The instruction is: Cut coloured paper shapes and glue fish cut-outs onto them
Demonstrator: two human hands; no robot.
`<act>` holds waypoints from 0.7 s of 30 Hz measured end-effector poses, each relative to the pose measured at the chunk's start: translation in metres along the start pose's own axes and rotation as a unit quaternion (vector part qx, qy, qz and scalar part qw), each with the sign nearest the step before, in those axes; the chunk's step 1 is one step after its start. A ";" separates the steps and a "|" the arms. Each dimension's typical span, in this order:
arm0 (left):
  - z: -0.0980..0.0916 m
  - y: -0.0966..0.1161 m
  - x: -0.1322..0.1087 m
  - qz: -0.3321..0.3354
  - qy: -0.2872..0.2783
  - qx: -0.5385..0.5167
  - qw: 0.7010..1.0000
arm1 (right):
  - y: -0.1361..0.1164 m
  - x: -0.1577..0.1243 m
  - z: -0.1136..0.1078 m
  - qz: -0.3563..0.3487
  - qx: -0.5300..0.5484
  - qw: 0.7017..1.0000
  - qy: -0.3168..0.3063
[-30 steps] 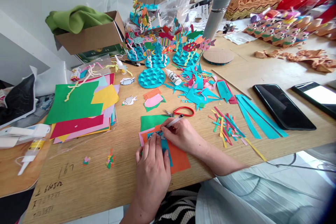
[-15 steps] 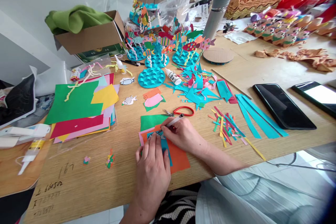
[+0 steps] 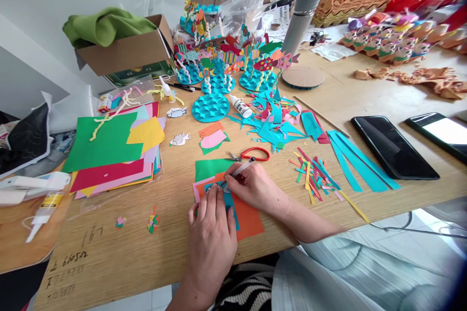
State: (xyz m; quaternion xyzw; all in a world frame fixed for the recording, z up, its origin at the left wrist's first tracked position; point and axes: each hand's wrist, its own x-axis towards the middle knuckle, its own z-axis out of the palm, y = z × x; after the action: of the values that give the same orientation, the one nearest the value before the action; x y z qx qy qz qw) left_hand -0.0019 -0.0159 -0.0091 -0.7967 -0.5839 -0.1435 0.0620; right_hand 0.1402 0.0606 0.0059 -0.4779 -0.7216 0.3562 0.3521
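My right hand [image 3: 257, 187] is closed around a pen [image 3: 243, 166], its tip down near a small fish outline on a blue paper piece [image 3: 230, 204]. Flat over the left part of that piece lies my left hand [image 3: 213, 233], fingers stretched out and pressing the paper down. Beneath the blue piece is an orange sheet [image 3: 251, 218], with pink and green paper [image 3: 207, 170] showing behind it. Red-handled scissors [image 3: 258, 154] lie just beyond my right hand. Two white fish cutouts [image 3: 180, 139] and pink and orange pieces [image 3: 212, 139] sit farther off.
Stacked coloured sheets [image 3: 105, 141] lie left. Blue scraps [image 3: 270, 116], thin paper strips [image 3: 317, 175] and a black phone [image 3: 394, 148] are to the right. Behind stand a glue bottle [image 3: 241, 106], blue bases with paper fish [image 3: 210, 108] and a grey flask [image 3: 301, 22].
The pen and the fingers of my right hand have shifted very slightly. My left hand stays in place on the paper.
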 end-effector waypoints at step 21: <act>0.002 -0.001 -0.002 0.004 -0.002 0.003 1.000 | 0.001 -0.001 -0.001 0.005 0.010 1.000 -0.009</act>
State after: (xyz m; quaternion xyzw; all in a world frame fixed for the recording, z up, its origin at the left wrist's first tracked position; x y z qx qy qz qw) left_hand -0.0031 -0.0169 -0.0117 -0.7990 -0.5814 -0.1393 0.0638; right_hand 0.1420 0.0605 0.0056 -0.4748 -0.7188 0.3698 0.3481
